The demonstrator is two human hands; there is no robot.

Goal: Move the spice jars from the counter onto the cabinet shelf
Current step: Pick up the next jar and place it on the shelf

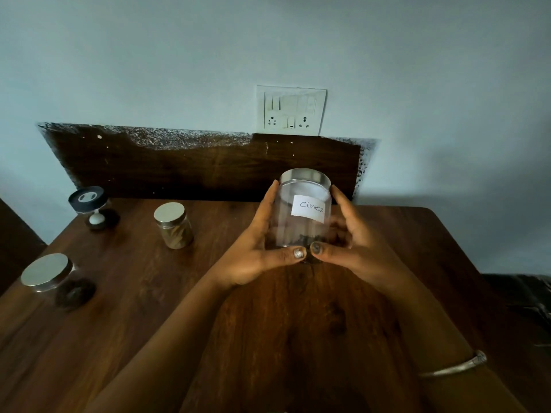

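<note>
A clear jar with a steel lid and a white label reading "Cloves" [304,216] is at the middle of the wooden counter [298,317], a thin layer of dark cloves in its bottom. My left hand [259,248] and my right hand [354,245] grip it from either side, thumbs meeting at its base. Whether it rests on the wood or hangs just above, I cannot tell. A smaller jar with brown sticks [174,226] stands to the left. Another steel-lidded jar with dark contents [55,280] stands near the left edge.
A small hourglass with a black top [94,208] stands at the back left corner. A dark wooden backboard [193,165] and a wall switch plate with sockets [290,111] lie behind the counter. A dark object [521,296] sits off the right edge.
</note>
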